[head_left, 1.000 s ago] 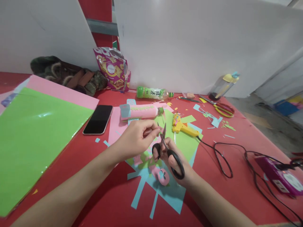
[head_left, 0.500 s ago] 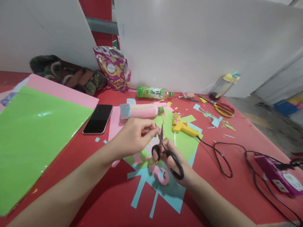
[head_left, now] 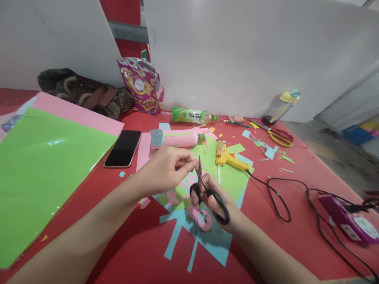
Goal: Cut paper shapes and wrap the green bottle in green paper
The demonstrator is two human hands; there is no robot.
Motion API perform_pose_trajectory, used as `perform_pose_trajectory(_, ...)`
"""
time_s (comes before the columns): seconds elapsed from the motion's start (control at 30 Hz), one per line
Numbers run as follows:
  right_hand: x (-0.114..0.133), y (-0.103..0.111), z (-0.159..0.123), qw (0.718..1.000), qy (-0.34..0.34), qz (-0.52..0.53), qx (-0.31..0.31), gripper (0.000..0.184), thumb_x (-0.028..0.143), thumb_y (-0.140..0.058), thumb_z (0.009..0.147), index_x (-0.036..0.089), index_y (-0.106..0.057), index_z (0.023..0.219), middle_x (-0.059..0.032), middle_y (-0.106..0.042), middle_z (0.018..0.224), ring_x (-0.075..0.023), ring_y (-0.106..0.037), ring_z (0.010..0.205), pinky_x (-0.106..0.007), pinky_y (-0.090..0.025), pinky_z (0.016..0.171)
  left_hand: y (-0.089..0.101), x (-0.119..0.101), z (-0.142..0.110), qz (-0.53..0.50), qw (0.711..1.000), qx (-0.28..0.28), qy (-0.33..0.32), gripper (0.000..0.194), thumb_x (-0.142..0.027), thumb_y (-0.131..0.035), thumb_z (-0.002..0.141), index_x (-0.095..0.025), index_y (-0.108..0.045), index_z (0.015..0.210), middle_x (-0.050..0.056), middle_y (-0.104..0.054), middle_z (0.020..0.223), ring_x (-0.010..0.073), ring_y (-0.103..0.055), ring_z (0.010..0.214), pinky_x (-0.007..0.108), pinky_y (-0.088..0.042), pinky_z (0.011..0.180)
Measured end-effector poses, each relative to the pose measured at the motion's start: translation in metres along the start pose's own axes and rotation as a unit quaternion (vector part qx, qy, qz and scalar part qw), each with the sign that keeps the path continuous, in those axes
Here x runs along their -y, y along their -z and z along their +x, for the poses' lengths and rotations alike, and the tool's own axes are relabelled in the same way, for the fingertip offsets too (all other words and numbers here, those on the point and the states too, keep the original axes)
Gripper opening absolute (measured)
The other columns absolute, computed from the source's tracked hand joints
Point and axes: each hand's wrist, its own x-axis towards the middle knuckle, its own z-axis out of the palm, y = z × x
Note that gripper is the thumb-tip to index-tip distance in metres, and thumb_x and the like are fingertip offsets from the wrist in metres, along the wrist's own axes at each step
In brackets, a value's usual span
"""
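My right hand (head_left: 217, 197) has its fingers through the handles of black-handled scissors (head_left: 215, 205), blades pointing away from me and slightly parted. My left hand (head_left: 171, 167) pinches something tiny at its fingertips beside the blades; it looks like a small piece of paper, mostly hidden by the fingers. Beneath both hands lie pink cut-outs (head_left: 172, 197), a green sheet (head_left: 237, 185) and blue paper (head_left: 207, 244) cut into strips. A pink ring-shaped piece (head_left: 204, 221) sits just below the scissors. Behind my left hand a pink-wrapped bottle (head_left: 180, 140) with green stars rests on its side.
A yellow glue gun (head_left: 231, 159) lies to the right, its black cable running to a purple power box (head_left: 349, 219). At left are a phone (head_left: 123, 149) and green sheets (head_left: 53, 169). Farther back are a tea bottle (head_left: 192, 115), snack bag (head_left: 142, 86) and larger scissors (head_left: 278, 134).
The scissors' blades have shifted slightly left, nearer my left fingertips. My left hand has barely moved, and the things on the table stay where they were.
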Motion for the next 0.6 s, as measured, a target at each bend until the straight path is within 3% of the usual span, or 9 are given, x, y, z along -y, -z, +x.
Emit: perform_pose_trajectory(0.6,0.0018,0.0007,-0.0002,0.999,0.023,-0.025,0.022,0.039,0.052,-0.054,0.07,0.021,-0.031,0.077,0.0017,-0.041,0.071,-0.0099,-0.039,0.06,-0.026,-0.03,0.058,0.0008,-0.0005,-0.0003,-0.026,0.999,0.026,0.018,0.024,-0.03,-0.044,0.076,-0.012,-0.046,0.059,-0.005,-0.032,0.049,0.0045,-0.027,0.045,0.016,-0.023,0.041)
